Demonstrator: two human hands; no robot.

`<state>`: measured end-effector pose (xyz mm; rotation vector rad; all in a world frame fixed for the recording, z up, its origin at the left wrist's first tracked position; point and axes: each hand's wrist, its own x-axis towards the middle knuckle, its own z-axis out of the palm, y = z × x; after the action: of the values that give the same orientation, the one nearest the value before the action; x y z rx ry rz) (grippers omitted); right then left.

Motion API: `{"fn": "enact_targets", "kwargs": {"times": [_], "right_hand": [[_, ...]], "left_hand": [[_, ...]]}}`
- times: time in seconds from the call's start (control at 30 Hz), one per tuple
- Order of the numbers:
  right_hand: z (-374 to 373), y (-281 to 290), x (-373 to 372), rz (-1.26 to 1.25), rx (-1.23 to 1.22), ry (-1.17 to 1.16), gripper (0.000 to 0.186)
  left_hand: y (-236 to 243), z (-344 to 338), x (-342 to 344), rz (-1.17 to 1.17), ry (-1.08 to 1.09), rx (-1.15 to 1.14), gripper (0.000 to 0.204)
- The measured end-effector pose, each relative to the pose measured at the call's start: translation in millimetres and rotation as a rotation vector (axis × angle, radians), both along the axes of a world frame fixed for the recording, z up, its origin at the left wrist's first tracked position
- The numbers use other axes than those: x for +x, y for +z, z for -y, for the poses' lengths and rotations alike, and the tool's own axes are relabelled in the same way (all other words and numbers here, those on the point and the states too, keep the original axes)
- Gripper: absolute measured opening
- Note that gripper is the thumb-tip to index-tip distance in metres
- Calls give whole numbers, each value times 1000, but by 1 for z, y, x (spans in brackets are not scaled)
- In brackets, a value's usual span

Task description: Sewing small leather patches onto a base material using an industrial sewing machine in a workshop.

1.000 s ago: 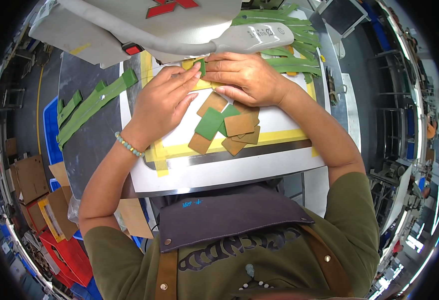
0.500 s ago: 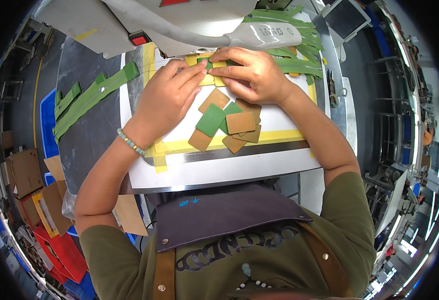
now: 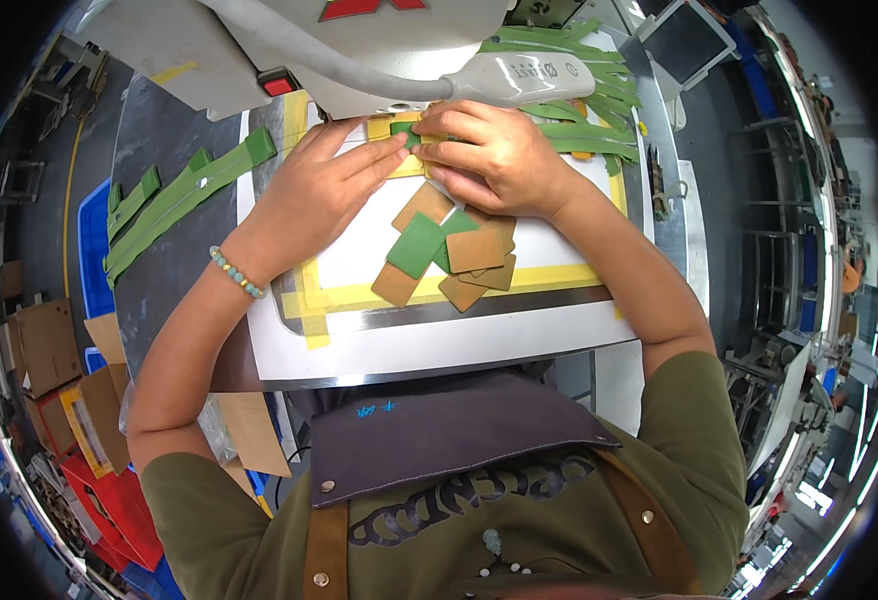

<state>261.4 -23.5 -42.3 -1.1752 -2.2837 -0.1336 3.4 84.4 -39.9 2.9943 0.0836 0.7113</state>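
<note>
Under the head of a white sewing machine (image 3: 399, 60) lies a small green leather-like piece (image 3: 403, 128) on a yellow-taped spot. My left hand (image 3: 331, 175), with a beaded bracelet at the wrist, reaches to it from the left. Its fingers are stretched out, the index fingertip at the green piece's near edge. From the right, my right hand (image 3: 499, 160) bends its fingers with their tips against the piece's right side, partly covering it. Just nearer me sits a loose pile of brown rectangular pieces (image 3: 479, 250) and green rectangular pieces (image 3: 416, 245). The needle area is hidden.
A white lamp head (image 3: 514, 78) on a flexible neck hangs above my right hand. Green zipper strips (image 3: 194, 185) trail off the table's left side; more green strips (image 3: 589, 130) lie at the back right. Cardboard boxes (image 3: 49, 345) and a red bin (image 3: 109, 510) stand lower left.
My left hand has drawn a little to the left, its thumb side spreading away from the fingers, and the left elbow has swung outward. My right hand stays at the green piece.
</note>
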Motion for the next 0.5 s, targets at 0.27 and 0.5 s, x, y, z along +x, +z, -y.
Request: {"fn": "enact_targets", "kwargs": {"times": [0.27, 0.5], "right_hand": [[0, -1, 0, 5, -26, -7, 18], [2, 2, 0, -12, -35, -12, 17]], "left_hand": [[-6, -1, 4, 29, -35, -51, 33], [-1, 1, 5, 9, -38, 29, 32]]}}
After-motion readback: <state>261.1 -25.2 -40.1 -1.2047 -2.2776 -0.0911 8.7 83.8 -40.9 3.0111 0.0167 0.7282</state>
